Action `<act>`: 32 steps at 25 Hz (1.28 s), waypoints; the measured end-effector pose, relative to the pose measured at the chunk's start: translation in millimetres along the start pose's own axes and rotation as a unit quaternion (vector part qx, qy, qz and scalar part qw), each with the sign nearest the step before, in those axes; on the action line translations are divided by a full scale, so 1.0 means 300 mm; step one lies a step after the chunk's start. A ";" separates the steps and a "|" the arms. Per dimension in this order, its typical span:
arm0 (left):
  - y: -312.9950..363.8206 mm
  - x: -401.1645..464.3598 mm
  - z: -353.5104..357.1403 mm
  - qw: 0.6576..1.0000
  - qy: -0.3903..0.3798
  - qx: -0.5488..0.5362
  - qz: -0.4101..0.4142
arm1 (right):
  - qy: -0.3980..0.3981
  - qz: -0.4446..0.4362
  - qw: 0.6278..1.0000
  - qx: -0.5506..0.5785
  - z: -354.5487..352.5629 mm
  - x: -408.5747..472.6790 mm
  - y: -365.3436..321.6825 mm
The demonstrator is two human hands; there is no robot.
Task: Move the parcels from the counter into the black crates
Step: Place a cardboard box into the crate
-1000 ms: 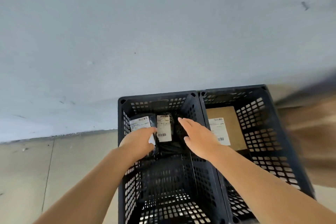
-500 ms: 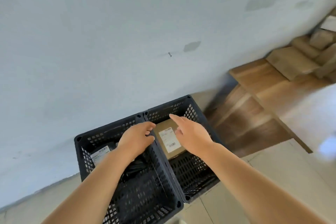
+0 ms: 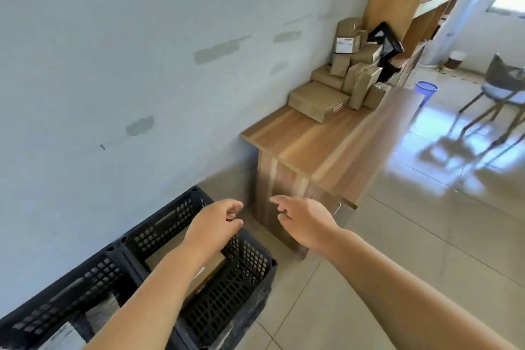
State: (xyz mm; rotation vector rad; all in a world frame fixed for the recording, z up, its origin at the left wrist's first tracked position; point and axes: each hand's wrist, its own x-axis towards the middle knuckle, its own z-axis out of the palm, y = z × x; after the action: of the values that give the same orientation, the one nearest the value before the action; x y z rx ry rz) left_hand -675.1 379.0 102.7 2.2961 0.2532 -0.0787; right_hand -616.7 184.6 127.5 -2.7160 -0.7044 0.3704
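Now both bare hands are out of the crates and hold nothing: the left hand (image 3: 217,223) hangs above the far rim of the right-hand black plastic lattice crate (image 3: 241,270) with its fingers loosely curled, and the right hand (image 3: 305,220) floats in front of the side panel of the wood-grain counter (image 3: 312,139), fingers relaxed and spread, index finger leading. Half a second earlier both hands were over the two crates, the left one just above the divider between them; since then the view has swung up and to the right, so the crates have slid to the lower left corner. A flat brown cardboard parcel (image 3: 210,267) with a white label lies in the right-hand crate, partly hidden by the left forearm, and the left-hand black plastic lattice crate (image 3: 56,304) holds dark wrapped packets with white labels. The heap of brown cardboard parcels (image 3: 341,79) sits at the far end of the counter against the pale wall, well apart from both hands.
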 end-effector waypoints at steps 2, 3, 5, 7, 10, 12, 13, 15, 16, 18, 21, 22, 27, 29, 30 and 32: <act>0.177 0.049 0.119 1.000 -0.003 0.010 0.023 | 0.009 0.018 1.000 0.007 -0.107 -0.063 0.205; 0.261 0.075 0.182 0.999 -0.005 0.009 0.033 | 0.015 0.028 0.999 0.010 -0.158 -0.095 0.309; 0.409 0.130 0.301 0.999 -0.011 -0.002 0.049 | 0.030 0.046 0.998 0.003 -0.257 -0.150 0.496; 0.529 0.183 0.402 0.997 -0.021 -0.005 0.073 | 0.046 0.066 0.997 -0.009 -0.351 -0.191 0.653; 0.661 0.258 0.519 0.996 -0.036 -0.005 0.085 | 0.059 0.087 0.994 0.002 -0.468 -0.221 0.837; 0.711 0.315 0.572 0.996 -0.038 -0.010 0.076 | 0.068 0.098 0.993 0.008 -0.517 -0.216 0.929; 0.724 0.346 0.593 0.997 -0.036 -0.012 0.071 | 0.071 0.101 0.992 0.006 -0.531 -0.205 0.967; 0.750 0.417 0.628 0.997 -0.038 -0.018 0.069 | 0.072 0.103 0.992 -0.002 -0.552 -0.169 1.038; 0.765 0.459 0.649 0.996 -0.039 -0.022 0.072 | 0.068 0.103 0.992 -0.007 -0.561 -0.144 1.077; 0.799 0.554 0.691 0.995 -0.043 -0.035 0.081 | 0.057 0.105 0.993 -0.014 -0.581 -0.084 1.155; 0.845 0.730 0.756 0.993 -0.037 -0.054 0.094 | 0.045 0.106 0.993 -0.030 -0.625 0.042 1.268; 0.860 0.791 0.769 0.993 -0.031 -0.058 0.096 | 0.042 0.106 0.993 -0.031 -0.639 0.093 1.302; 0.944 1.114 0.784 0.994 -0.014 -0.096 0.056 | 0.014 0.108 0.994 -0.019 -0.735 0.405 1.450; 0.968 1.237 0.779 0.994 -0.003 -0.106 0.039 | 0.004 0.105 0.994 -0.013 -0.776 0.531 1.502; 0.975 1.287 0.777 0.994 0.001 -0.105 0.033 | 0.000 0.106 0.994 -0.010 -0.792 0.583 1.528; 0.983 1.374 0.780 0.995 0.004 -0.097 0.018 | -0.007 0.105 0.994 0.000 -0.818 0.672 1.581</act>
State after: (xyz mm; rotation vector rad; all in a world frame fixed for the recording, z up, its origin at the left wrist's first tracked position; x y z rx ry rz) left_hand -205.2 77.7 103.0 2.1080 0.2140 -0.0266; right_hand -165.1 -164.0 149.2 -2.7975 -0.4216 0.4379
